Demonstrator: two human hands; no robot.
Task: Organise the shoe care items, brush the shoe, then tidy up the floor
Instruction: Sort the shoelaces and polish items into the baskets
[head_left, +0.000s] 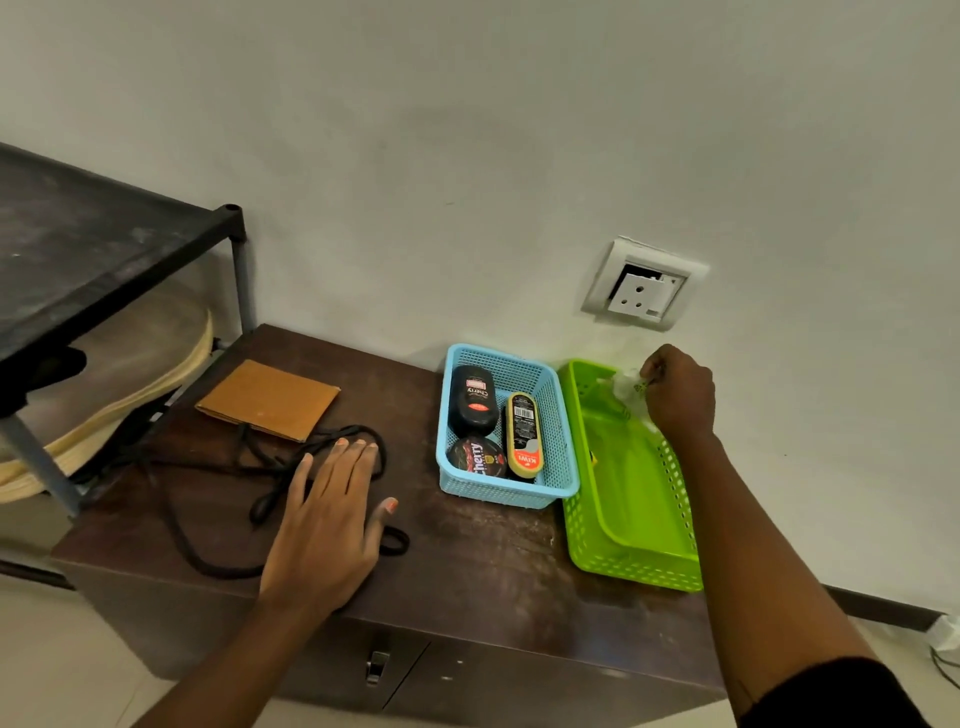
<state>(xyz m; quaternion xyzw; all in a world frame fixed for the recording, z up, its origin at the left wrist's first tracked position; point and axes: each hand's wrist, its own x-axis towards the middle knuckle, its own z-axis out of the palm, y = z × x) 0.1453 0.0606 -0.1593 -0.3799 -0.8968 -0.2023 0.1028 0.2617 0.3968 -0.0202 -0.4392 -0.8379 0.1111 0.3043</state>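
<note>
The right hand (678, 395) pinches a small packet (626, 388) in curled fingers over the far end of the green basket (631, 569); the left hand (332, 514) lies flat, fingers straight, on laces (262, 506).

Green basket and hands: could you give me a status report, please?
Right hand pinches clear packet at far end of green basket. Left hand flat on black laces. Blue basket alongside, nothing blocking.

Dim, even light — wide-angle edge distortion
</note>
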